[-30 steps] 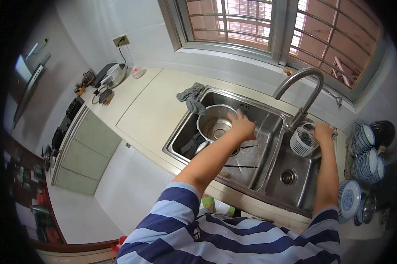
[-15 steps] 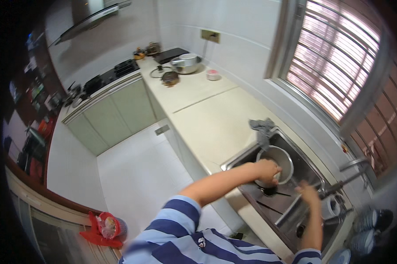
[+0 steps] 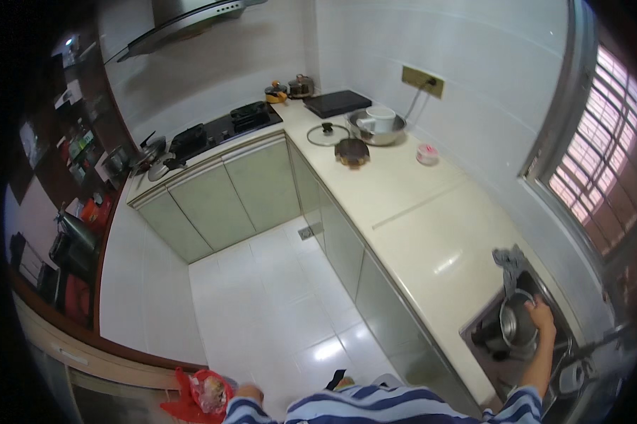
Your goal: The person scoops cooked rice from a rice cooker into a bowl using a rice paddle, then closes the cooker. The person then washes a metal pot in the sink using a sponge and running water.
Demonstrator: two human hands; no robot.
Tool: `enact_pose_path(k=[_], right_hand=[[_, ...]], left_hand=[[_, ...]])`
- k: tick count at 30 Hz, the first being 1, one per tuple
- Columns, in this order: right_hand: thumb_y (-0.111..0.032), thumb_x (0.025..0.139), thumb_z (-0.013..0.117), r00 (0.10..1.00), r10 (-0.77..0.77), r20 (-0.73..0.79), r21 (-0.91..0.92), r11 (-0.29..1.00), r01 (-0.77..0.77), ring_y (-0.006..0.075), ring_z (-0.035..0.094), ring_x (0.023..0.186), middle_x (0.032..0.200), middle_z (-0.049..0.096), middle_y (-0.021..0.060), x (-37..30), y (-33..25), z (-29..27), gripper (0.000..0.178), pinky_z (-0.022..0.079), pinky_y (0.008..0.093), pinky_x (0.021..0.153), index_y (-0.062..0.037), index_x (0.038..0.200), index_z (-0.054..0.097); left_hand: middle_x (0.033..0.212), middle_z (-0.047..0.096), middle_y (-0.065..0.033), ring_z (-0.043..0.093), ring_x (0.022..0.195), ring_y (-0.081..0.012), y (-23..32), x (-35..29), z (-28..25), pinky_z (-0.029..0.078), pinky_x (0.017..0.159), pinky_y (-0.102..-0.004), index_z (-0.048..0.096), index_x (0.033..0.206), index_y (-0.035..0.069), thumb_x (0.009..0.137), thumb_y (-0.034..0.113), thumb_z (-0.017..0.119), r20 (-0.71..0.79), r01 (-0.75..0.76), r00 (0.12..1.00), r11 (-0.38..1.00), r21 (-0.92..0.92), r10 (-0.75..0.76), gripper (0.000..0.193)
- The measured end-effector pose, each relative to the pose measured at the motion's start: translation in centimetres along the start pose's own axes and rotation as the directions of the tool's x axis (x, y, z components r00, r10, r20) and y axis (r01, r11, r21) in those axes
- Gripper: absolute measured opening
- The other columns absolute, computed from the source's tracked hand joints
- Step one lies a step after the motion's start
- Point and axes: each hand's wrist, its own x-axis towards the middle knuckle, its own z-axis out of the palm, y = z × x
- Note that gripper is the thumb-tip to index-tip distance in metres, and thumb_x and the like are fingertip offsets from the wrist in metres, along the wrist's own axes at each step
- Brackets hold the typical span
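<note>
My right hand (image 3: 540,315) grips the rim of a metal pot (image 3: 510,324), its fingers closed over the far right edge. The pot sits tilted inside the steel sink (image 3: 485,358), opening partly toward me. A grey cloth (image 3: 509,260) hangs over the sink's far corner, just beyond the pot. My left arm, where a little bare skin (image 3: 248,394) shows past the striped sleeve, is low at the bottom edge. Beside it stands a bin with a red bag (image 3: 184,392) and clear plastic inside. The fingers of my left hand cannot be made out.
A faucet (image 3: 608,339) and a white cup (image 3: 571,378) are at the sink's right. Along the counter (image 3: 431,233) stand a pink-lidded tub (image 3: 426,155), a brown pot (image 3: 352,152), a glass lid (image 3: 327,133) and a steel bowl (image 3: 396,134). A black stove (image 3: 223,134) lies far left.
My left hand has left the pot and moved down left beside the bin. My right hand has come onto the pot's rim. The view has turned left, and the pot is more tilted.
</note>
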Motion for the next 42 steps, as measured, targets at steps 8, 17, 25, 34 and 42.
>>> enact_pose_path(k=[8, 17, 25, 34, 42], right_hand=[[-0.039, 0.083, 0.054, 0.999, -0.009, 0.042, -0.856, 0.515, 0.04, 0.0269, 0.056, 0.1, 0.111, 0.058, 0.0118, 11.5, -17.4, 11.7, 0.053, 0.045, 0.0376, 0.084, -0.0039, 0.123, 0.047], [-0.044, 0.064, 0.074, 0.974, -0.177, -0.144, -0.339, 0.933, 0.119, 0.0421, 0.033, 0.124, 0.139, 0.029, 0.0204, 39.7, -26.1, 31.6, 0.098, 0.032, 0.0512, 0.1, -0.0114, 0.14, 0.021], [-0.047, 0.052, 0.08, 0.983, 0.161, -0.092, -0.45, 0.873, -0.185, 0.0422, 0.017, 0.132, 0.146, 0.013, 0.0181, 52.8, -35.4, 38.1, 0.12, 0.03, 0.0562, 0.099, -0.0179, 0.143, 0.007], [-0.032, 0.045, 0.076, 0.998, -0.049, 0.045, -0.581, 0.811, 0.066, 0.0381, 0.039, 0.116, 0.128, 0.037, 0.0181, 52.5, -34.2, 38.8, 0.104, 0.042, 0.0466, 0.09, -0.0126, 0.136, 0.03], [-0.027, 0.048, 0.076, 0.881, -0.468, 0.074, 0.112, 0.882, 0.459, 0.0351, 0.043, 0.104, 0.111, 0.044, 0.0175, 28.9, -43.2, 41.8, 0.092, 0.038, 0.0416, 0.09, -0.0035, 0.128, 0.038]], left_hand=[[0.083, 0.064, -0.0138, 0.064, 0.064, -0.0211, 1.0, 9.1, 0.2, 0.049, 0.051, -0.0333, 0.061, 0.089, -0.006, 0.079, 0.033, 0.06, -0.032, 0.05, 0.915, 0.192, -0.98, -0.402, 0.04], [0.085, 0.064, -0.0166, 0.063, 0.064, -0.0265, 3.9, 13.9, -18.3, 0.051, 0.055, -0.0342, 0.054, 0.102, -0.002, 0.081, 0.033, 0.058, -0.234, -0.161, 0.949, 0.314, -0.936, -0.213, 0.041], [0.094, 0.06, -0.0221, 0.062, 0.069, -0.0285, -1.8, 16.3, -28.3, 0.051, 0.065, -0.0414, 0.049, 0.108, -0.003, 0.087, 0.036, 0.05, -0.063, -0.119, 0.908, -0.11, -0.987, -0.415, 0.044], [0.08, 0.064, -0.0133, 0.063, 0.064, -0.0191, 5.3, 12.6, -54.4, 0.052, 0.057, -0.0276, 0.056, 0.097, 0.0, 0.087, 0.015, 0.055, -0.405, -0.522, 0.807, -0.197, -0.83, -0.43, 0.018], [0.126, 0.045, -0.0123, 0.049, 0.113, -0.0242, 21.4, 9.1, -72.1, 0.044, 0.092, -0.0402, 0.032, 0.133, 0.007, 0.086, 0.032, 0.059, -0.344, -0.127, 0.378, -0.32, -0.939, 0.859, 0.06]])
